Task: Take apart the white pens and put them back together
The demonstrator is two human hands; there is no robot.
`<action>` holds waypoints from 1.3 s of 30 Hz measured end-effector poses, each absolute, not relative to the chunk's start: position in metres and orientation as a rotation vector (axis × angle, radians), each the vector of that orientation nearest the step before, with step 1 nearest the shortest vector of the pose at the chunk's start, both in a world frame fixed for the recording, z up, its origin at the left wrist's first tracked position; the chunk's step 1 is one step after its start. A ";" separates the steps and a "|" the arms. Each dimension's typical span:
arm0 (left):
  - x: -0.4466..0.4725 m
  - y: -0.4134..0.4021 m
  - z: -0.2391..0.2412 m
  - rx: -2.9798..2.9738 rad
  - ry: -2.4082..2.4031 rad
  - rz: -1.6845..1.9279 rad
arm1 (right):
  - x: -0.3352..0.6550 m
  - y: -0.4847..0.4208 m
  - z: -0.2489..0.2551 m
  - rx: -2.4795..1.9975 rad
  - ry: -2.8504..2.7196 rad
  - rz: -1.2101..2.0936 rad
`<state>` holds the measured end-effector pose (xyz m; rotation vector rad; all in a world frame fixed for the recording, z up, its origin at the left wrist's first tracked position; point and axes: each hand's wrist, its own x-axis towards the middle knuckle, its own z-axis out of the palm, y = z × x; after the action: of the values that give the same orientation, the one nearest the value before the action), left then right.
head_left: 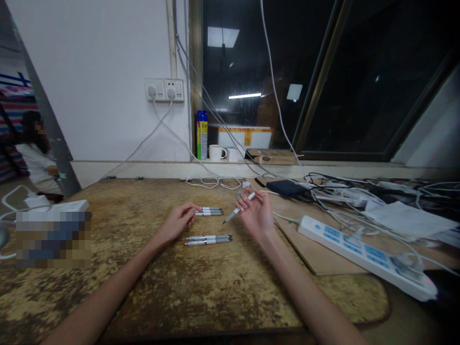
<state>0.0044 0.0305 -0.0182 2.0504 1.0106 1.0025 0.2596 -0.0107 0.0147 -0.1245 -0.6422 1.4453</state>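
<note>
A white and grey pen (233,214) slants down to the left from my right hand (256,213), which is shut on it with the palm turned up. Its dark end points at the table. Several similar pens (212,211) lie side by side at mid-table. By their left ends rests my left hand (178,221), fingers loosely bent and apart, the fingertips at or touching those ends; it holds nothing that I can see. Closer to me, another small group of pens (208,240) lies in parallel on the worn wooden table (201,292).
To the right are a white power strip (359,254), a brown board (312,249), tangled cables and a dark flat box (285,188). A spray can (201,136) and a white mug (216,152) stand on the windowsill. A person (36,153) is at far left.
</note>
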 end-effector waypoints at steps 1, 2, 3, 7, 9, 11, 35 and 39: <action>0.005 0.031 -0.018 2.048 1.005 1.001 | 0.260 -0.011 0.014 -0.121 -0.640 1.446; 0.005 0.031 -0.019 2.046 1.001 0.997 | 0.260 -0.011 0.014 -0.121 -0.636 1.445; 0.005 0.031 -0.019 2.045 0.999 0.994 | 0.260 -0.010 0.014 -0.122 -0.633 1.445; 0.005 0.031 -0.019 2.055 1.011 0.984 | 0.260 -0.011 0.015 -0.148 -0.644 1.444; 0.005 0.030 -0.019 2.062 1.012 0.979 | 0.259 -0.011 0.016 -0.174 -0.660 1.432; 0.005 0.030 -0.019 2.059 1.009 0.974 | 0.258 -0.012 0.016 -0.207 -0.678 1.409; 0.006 0.027 -0.016 2.031 1.029 0.942 | 0.259 -0.014 0.019 -0.244 -0.698 1.381; 0.007 0.027 -0.016 2.024 1.018 0.962 | 0.255 -0.012 0.019 -0.250 -0.736 1.377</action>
<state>0.0073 0.0269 -0.0158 2.0244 1.0184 0.9619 0.2550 -0.0122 0.0186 -0.2501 -0.7363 1.3768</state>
